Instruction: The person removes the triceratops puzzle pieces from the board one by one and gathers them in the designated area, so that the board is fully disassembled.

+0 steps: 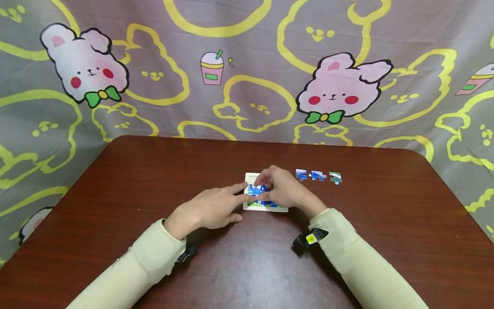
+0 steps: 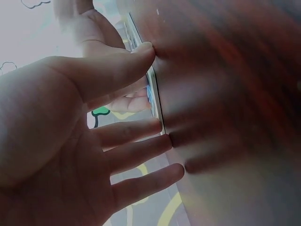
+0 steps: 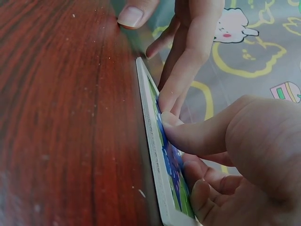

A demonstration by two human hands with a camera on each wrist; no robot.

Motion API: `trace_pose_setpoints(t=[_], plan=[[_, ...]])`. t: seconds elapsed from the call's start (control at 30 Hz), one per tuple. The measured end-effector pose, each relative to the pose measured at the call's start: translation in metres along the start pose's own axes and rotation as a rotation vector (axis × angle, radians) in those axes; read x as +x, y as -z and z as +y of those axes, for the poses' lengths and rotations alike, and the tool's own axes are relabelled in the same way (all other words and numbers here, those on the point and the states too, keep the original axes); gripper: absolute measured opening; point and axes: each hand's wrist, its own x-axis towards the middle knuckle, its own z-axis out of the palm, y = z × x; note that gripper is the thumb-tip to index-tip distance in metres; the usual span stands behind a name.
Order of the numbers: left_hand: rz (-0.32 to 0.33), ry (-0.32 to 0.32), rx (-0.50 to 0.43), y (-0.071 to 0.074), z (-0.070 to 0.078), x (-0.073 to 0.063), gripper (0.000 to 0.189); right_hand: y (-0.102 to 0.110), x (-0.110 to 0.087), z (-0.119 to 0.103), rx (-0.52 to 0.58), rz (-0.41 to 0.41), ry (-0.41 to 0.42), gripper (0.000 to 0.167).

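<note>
A small jigsaw puzzle board (image 1: 265,209) with a pale frame and a blue animal picture lies flat on the table. My left hand (image 1: 211,208) reaches in from its left side, fingers extended, with fingertips touching the frame's edge and the picture. Over the picture is my right hand (image 1: 283,186), its thumb and bent fingers down on the pieces. In the right wrist view the right thumb (image 3: 188,136) presses the puzzle picture (image 3: 171,160) near a left fingertip. Whether a piece is pinched between the right thumb and fingers is hidden.
Three loose jigsaw pieces lie right of the board: a blue one (image 1: 301,174), another blue one (image 1: 317,176) and a greenish one (image 1: 335,177). The brown table (image 1: 135,171) ends at a patterned cloth (image 1: 247,56) behind.
</note>
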Motion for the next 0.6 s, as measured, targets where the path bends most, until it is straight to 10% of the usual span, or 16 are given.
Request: trace_pose_setpoints(t=[0.6], plan=[[0.029, -0.019, 0.015, 0.0005, -0.0001, -0.0016, 0.054, -0.0036, -0.0031, -0.0015, -0.019, 0.022, 0.044, 0.009]])
